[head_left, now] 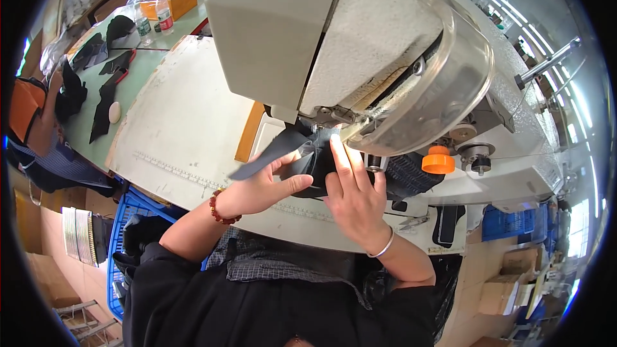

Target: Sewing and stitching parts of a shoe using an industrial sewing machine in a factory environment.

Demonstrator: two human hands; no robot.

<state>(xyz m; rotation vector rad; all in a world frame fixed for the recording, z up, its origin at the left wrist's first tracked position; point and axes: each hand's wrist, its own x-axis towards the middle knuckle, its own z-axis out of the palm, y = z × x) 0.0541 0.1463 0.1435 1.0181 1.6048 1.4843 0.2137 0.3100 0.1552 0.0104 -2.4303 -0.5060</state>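
Note:
A black fabric piece (323,166) lies under the needle area of a large pale sewing machine (379,32). A smooth dark strip (267,156) of it sticks out to the left, over my left hand (260,191). The fingers of that hand are partly hidden behind the fabric, which they pinch at its left side, thumb on the near side. My right hand (357,205) rests on the fabric's right part, its index and middle fingers stretched toward the needle area. The needle itself cannot be made out.
An orange knob (438,160) sits on the machine's right side. Small snips (413,222) and a dark cut piece (448,225) lie right of my hands. A ruler strip (180,168) runs along the white table. At left, another person (48,135) handles dark pieces by bottles (164,14).

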